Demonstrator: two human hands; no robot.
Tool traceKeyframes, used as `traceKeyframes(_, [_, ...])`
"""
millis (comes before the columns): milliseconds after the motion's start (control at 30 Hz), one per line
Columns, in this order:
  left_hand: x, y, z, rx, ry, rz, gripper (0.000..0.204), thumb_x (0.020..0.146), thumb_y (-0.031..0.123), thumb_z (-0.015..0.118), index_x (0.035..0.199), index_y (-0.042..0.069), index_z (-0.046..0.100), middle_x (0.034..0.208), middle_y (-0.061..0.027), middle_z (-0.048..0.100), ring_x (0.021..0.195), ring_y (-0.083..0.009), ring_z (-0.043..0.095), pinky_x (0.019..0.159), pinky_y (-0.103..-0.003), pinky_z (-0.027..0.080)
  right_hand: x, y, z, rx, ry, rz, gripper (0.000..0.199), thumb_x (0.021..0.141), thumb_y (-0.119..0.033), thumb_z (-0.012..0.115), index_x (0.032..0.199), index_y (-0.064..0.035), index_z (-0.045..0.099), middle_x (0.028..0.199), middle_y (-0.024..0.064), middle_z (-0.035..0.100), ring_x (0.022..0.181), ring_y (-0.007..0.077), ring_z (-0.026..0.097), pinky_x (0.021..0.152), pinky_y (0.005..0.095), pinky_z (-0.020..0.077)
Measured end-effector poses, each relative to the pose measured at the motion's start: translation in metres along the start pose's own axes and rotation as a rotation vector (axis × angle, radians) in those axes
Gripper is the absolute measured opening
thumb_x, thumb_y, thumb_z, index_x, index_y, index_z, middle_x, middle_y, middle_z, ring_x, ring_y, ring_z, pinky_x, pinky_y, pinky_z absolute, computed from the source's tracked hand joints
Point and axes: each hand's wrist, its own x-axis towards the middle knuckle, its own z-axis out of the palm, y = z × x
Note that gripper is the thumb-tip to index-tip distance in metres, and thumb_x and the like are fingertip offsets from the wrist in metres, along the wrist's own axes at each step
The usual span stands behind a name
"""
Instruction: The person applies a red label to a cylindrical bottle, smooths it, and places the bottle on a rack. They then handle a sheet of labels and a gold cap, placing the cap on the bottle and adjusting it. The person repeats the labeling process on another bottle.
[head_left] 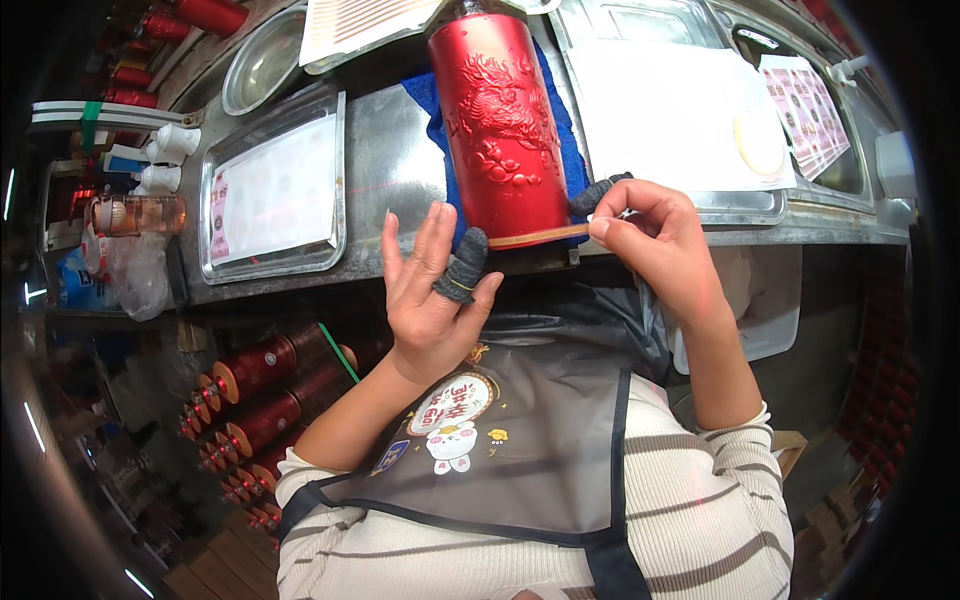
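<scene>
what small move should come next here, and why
Perhaps slide the dark-covered finger of the left hand along the tan edge of the red bottle: it sits by one end, while the right hand is at the other.

Head-worn fisheye, looking down, close to the hands (430,305), dark rim hard to read
</scene>
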Motion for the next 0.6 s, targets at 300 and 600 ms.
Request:
traceKeyframes(300, [0.032,0.014,-0.004,0.125,-0.042,0.156,0.048,0.068,0.004,0.083,0.114,0.009,0.072,0.142,-0.0237,0.054,0.122,-0.0436,0.060,0.110,-0.068,0.027,0.008,0.014,0.003,0.066,0.014,-0.071,0.008,0.087,-0.011,0.069,0.083,-0.0054,0.064,0.070,-0.0059,0.057,0.055,-0.0007,0.046,0.046,0.0169,0.0323])
traceKeyframes(600, [0.053,0.021,0.017,0.131,0.009,0.119,0.036,0.070,0.016,0.083,0.105,0.009,0.075,0.140,-0.0211,0.058,0.131,-0.0409,0.054,0.112,-0.068,0.023,0.012,0.025,0.000,0.075,-0.022,-0.043,0.009,0.088,-0.011,0.071,0.086,-0.0040,0.066,0.073,-0.0055,0.059,0.056,-0.0016,0.046,0.048,0.0160,0.0327])
